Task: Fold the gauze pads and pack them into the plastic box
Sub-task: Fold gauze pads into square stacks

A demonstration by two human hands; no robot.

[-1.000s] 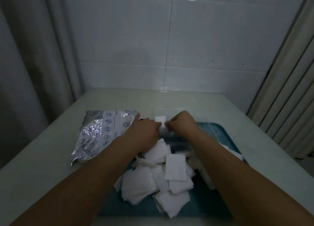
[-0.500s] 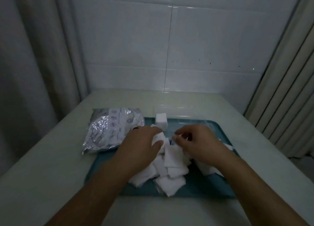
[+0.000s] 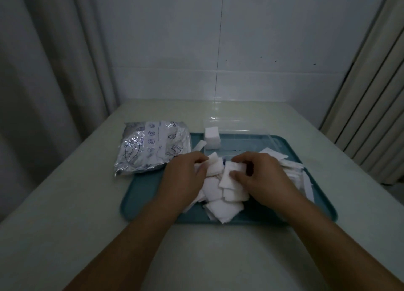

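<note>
Now both hands are down in the gauze pile (image 3: 220, 200) on the teal tray (image 3: 140, 195). Right hand (image 3: 260, 177) pinches one pad (image 3: 232, 175) between thumb and curled fingers; left hand (image 3: 185, 177) curls its fingers round another pad (image 3: 213, 165). Folded pads (image 3: 211, 136) stand stacked in the clear box (image 3: 251, 130) at the tray's far edge. A foil pack (image 3: 150, 147) lies beside the tray on the pale table (image 3: 65, 203). Dim room: white tiled wall (image 3: 262, 39), curtains either side.

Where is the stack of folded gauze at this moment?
In the head view, the folded stack stands in the left end of the clear box, at the far edge of the tray, right of the foil bag.
</note>
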